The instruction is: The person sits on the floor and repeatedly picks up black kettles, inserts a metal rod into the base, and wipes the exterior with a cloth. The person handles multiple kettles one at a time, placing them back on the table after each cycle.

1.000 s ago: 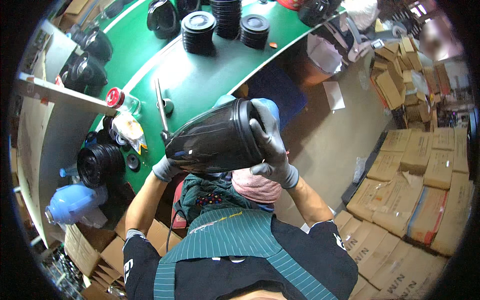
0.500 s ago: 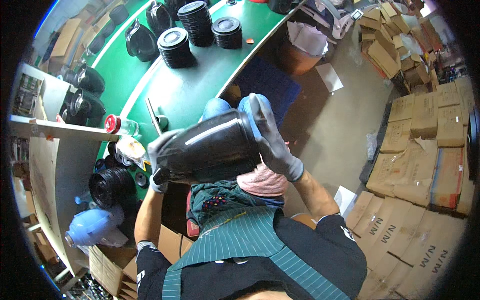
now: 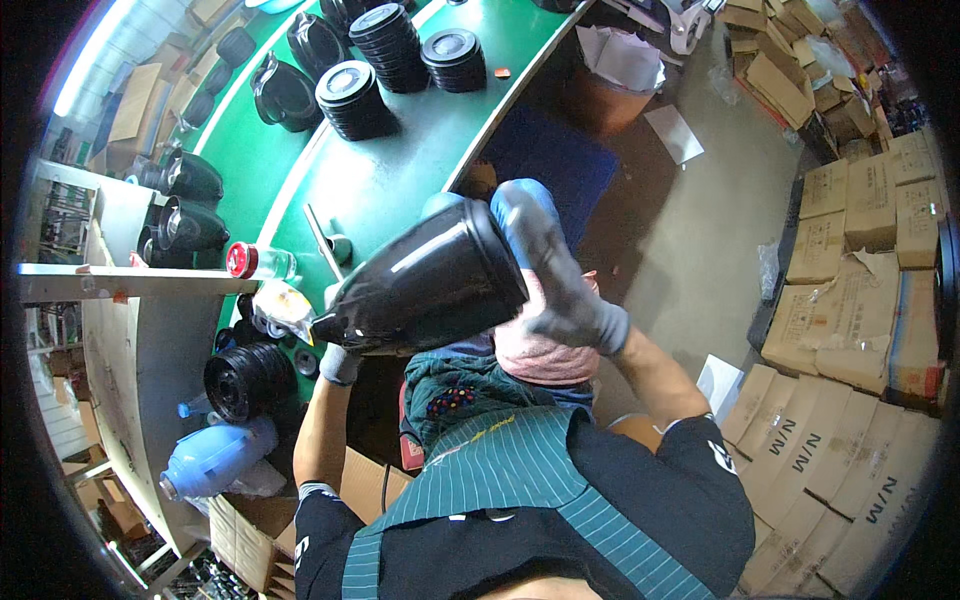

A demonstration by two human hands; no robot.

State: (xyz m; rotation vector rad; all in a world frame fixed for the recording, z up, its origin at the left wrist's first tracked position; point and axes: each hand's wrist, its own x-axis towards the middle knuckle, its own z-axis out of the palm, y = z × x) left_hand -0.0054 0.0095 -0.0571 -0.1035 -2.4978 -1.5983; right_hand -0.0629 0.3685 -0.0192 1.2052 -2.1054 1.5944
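Note:
A glossy black plastic jug-like vessel lies tilted above my lap, its wide rimmed end to the right and its narrow end to the left. My left hand, in a grey glove, grips the narrow end from behind and below; most of its fingers are hidden by the vessel. Beside the wide rim is my right hand, also grey-gloved, its fingers stretched out together and pointing away from me. Whether its palm touches the rim I cannot tell.
Stacks of black lids and several black jugs stand on the green table. A red-lidded clear jar lies near a metal bar. Black ringed parts lie at left. Cardboard boxes are piled at right.
The vessel's wide end has tipped nearer to me and its narrow end has swung slightly. My right hand has shifted a little away from the rim. The whole view has moved slightly.

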